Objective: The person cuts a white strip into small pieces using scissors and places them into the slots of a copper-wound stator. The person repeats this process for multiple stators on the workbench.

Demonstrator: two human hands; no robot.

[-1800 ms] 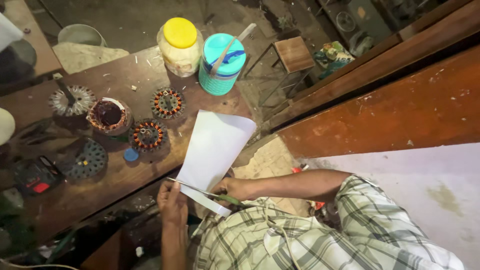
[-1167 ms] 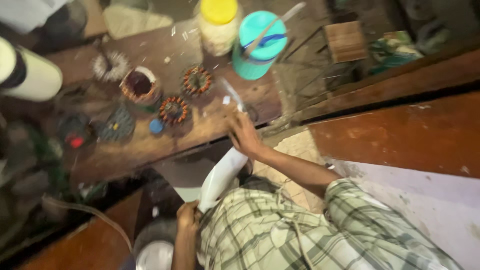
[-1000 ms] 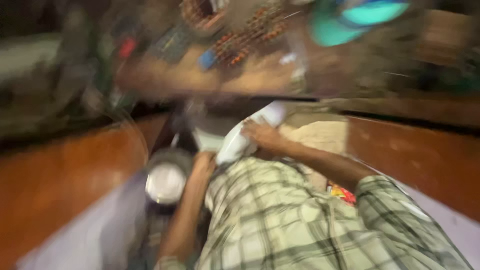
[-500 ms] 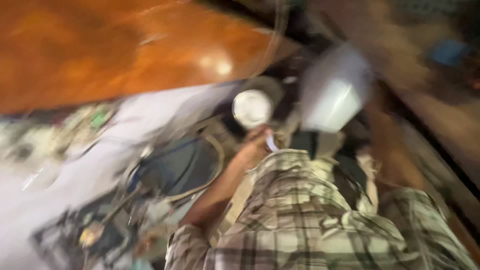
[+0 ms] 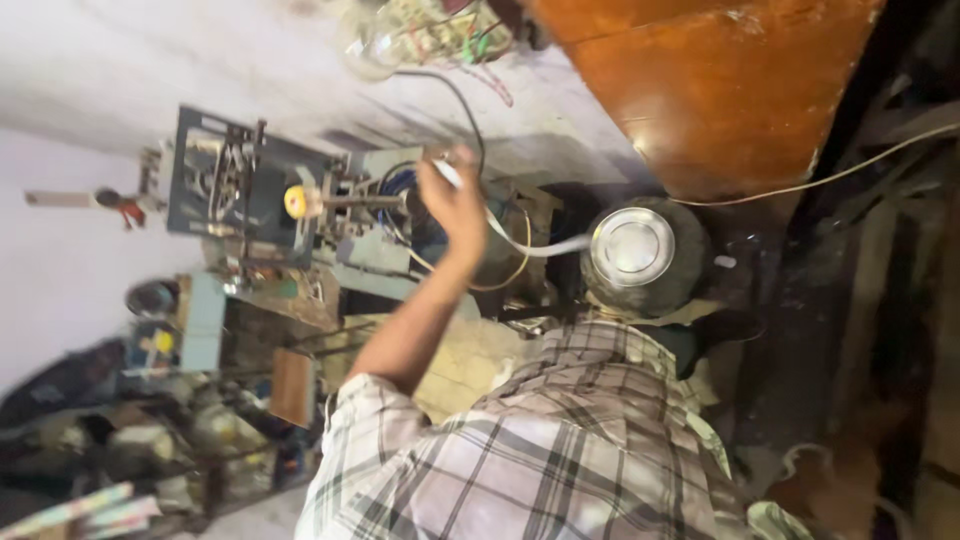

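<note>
Hand: one hand (image 5: 452, 200), raised on a bare forearm, is closing its fingers around the end of a white sheet (image 5: 530, 240); which hand it is cannot be told from this view, and the other hand is lying out of sight.
Sheet: thin, pale and smooth, it is curling into a narrow band that is running from the gripping fingers toward a round metal lid (image 5: 632, 246).
Lid: flat, shiny, silver-grey disc with a raised rim, sitting on top of a dark, rough-skinned round pot (image 5: 690, 262).
Machine: grey metal frame (image 5: 215, 185) of plates and rods, dull and grimy, with a small yellow knob (image 5: 294, 201) on its shaft; it is standing just beside the hand.
Wires: thin cables, dark and yellow, are looping around the machine and behind the hand.
Panel: broad orange-brown wooden board (image 5: 720, 80), glossy and scuffed, is leaning above the pot.
Shirt: woven plaid cloth (image 5: 540, 450) in white, grey and black is filling the lower middle.
</note>
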